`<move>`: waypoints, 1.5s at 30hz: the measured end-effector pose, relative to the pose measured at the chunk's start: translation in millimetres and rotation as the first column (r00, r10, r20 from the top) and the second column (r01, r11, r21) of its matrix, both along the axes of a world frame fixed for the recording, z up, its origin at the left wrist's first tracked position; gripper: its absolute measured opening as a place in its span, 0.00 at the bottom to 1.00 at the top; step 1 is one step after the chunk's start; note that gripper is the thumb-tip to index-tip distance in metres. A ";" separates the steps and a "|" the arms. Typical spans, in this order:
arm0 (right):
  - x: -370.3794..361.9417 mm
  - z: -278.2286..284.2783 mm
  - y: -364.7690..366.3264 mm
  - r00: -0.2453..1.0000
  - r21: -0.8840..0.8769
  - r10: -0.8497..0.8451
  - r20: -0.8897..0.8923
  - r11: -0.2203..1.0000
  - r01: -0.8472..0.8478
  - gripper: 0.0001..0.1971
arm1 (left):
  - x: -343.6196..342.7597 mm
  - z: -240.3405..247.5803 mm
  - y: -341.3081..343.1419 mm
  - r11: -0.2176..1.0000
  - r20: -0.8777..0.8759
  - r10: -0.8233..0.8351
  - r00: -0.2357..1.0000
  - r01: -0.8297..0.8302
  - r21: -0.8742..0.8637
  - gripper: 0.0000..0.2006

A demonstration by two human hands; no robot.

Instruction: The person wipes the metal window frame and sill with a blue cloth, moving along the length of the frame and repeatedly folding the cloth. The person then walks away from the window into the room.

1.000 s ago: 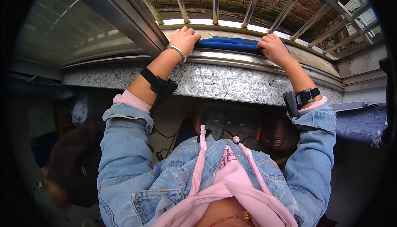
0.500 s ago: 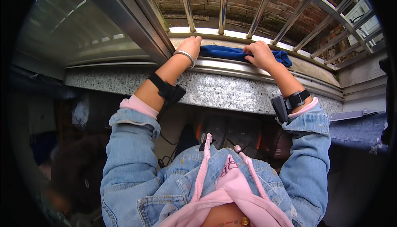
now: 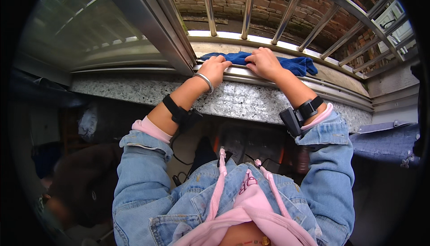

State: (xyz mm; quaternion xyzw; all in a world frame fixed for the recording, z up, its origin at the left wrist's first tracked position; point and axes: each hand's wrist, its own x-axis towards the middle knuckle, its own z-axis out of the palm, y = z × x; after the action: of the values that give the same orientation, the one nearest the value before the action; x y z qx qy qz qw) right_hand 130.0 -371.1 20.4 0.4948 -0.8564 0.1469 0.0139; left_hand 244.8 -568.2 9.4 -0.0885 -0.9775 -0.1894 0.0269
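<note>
A crumpled blue cloth (image 3: 296,65) lies lengthwise along the window sill, just behind the metal sliding track (image 3: 242,72). My left hand (image 3: 215,70) has its fingers curled over the cloth's left part, the thumb pointing right along the track. Close to it on the right, my right hand (image 3: 265,64) bends its fingers onto the middle of the cloth, its thumb at the near edge. Bunched cloth sticks out past my right hand. Some fingertips of both hands are hidden in or behind the fabric.
Upright metal bars (image 3: 249,8) stand beyond the sill, before a brick wall (image 3: 277,4). A sliding window frame (image 3: 148,17) rises left of my left hand. The speckled stone ledge (image 3: 242,97) runs below the track. A person in dark clothing (image 3: 87,183) is low at left.
My left hand has shifted right and nearer, and my right hand left, so they are closer together. The cloth's left end now shows behind my left hand.
</note>
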 end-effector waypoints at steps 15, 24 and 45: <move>2.2 10.1 -27.7 0.973 0.137 -0.163 0.164 0.980 0.141 0.11 | -26.7 7.2 -18.3 0.997 0.191 0.001 0.982 0.013 -0.075 0.16; 42.3 -11.7 -32.5 0.986 0.214 -0.163 -0.037 0.962 0.167 0.12 | -28.0 13.7 -4.2 0.986 0.237 -0.015 0.971 0.054 -0.159 0.20; 29.8 6.1 -19.5 0.971 0.320 -0.231 -0.065 0.917 0.240 0.13 | -9.7 -6.3 16.0 0.987 -0.052 -0.084 0.995 0.076 -0.139 0.16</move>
State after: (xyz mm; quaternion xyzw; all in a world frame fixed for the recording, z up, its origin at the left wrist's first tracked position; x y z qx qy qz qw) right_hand 159.7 -390.6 26.5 0.3855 -0.9218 -0.0058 -0.0392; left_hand 235.1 -552.2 3.1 -0.1350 -0.9826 -0.1203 0.0416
